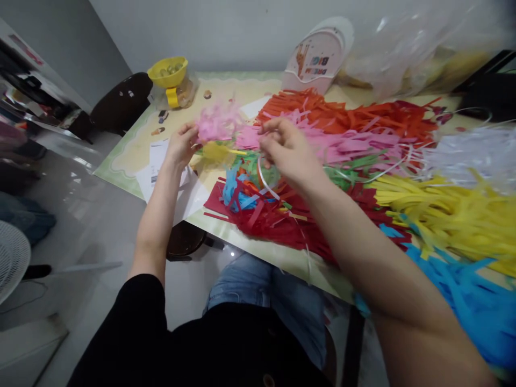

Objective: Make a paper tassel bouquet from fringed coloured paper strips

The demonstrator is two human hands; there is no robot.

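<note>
My left hand [184, 142] is closed in a pinch at the left end of a multicoloured fringe garland, beside its curly pink fringe [220, 123] and a blurred yellow fringe [217, 153]. The exact spot pinched is hidden by the fingers. My right hand [288, 148] has its fingers curled together above green strips [266, 174], and a white ribbon [266, 180] hangs below them. Blue curled strips [237, 193] and dark red fringe [282, 220] lie below the hands. Flat pink strips [350, 144] and orange-red strips [346, 115] spread behind my right hand.
Yellow strips [451, 209], blue strips [463, 295] and white strips [475, 156] cover the table's right side. At the back stand a yellow bowl [167, 72] on a clear jar and a pink printed container [316, 59]. White papers [193, 193] lie by the front edge.
</note>
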